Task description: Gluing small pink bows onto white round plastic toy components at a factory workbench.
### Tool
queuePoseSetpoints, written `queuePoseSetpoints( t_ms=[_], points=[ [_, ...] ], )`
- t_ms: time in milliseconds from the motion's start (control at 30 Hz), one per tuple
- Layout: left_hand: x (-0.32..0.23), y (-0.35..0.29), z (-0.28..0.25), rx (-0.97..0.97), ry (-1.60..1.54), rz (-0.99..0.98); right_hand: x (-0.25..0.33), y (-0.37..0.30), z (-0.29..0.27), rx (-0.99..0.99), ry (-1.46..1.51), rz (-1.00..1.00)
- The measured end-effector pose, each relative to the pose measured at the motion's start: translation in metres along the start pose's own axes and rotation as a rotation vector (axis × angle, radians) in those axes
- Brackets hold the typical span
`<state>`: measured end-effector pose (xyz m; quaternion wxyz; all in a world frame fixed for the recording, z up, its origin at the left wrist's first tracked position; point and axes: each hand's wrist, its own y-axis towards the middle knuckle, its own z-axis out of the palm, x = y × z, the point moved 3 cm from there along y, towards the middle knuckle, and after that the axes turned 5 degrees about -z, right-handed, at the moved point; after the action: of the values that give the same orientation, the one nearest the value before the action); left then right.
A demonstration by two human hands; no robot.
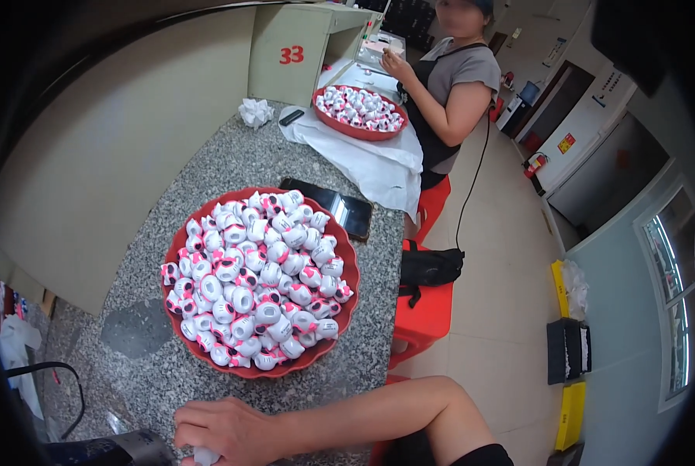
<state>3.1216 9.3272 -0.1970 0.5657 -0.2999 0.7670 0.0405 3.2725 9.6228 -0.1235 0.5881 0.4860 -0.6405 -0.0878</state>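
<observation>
Near the lower edge, my right hand [227, 429] is closed with its fingers curled round a small white piece [205, 456]. The frame's edge cuts that piece off, so its kind cannot be made out. My left hand is out of view. Beyond my right hand stands a red scalloped bowl [354, 299], heaped with small white and pink toy heads [268, 273], several showing dark patches or a round hole. To the left of the hand lies a dark cylindrical tool [122, 450], partly cut off.
A dark phone [346, 211] lies behind the bowl on the speckled stone table [200, 175]. Further back are crumpled paper [255, 113], a white cloth [378, 167] and a second filled red bowl [351, 133]. A co-worker [452, 101] stands there. Red stools [425, 311] line the right side.
</observation>
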Motion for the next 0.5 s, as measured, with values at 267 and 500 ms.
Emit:
queuePoseSetpoints(
  t_ms=[267,500],
  points=[
    [0.066,0.034,-0.027,0.41,0.071,1.146,0.003,-0.002,0.004,0.019,-0.02,0.012],
    [-0.002,-0.008,0.017,-0.236,-0.242,0.074,0.0,-0.002,0.001,0.042,-0.037,0.021]
  ],
)
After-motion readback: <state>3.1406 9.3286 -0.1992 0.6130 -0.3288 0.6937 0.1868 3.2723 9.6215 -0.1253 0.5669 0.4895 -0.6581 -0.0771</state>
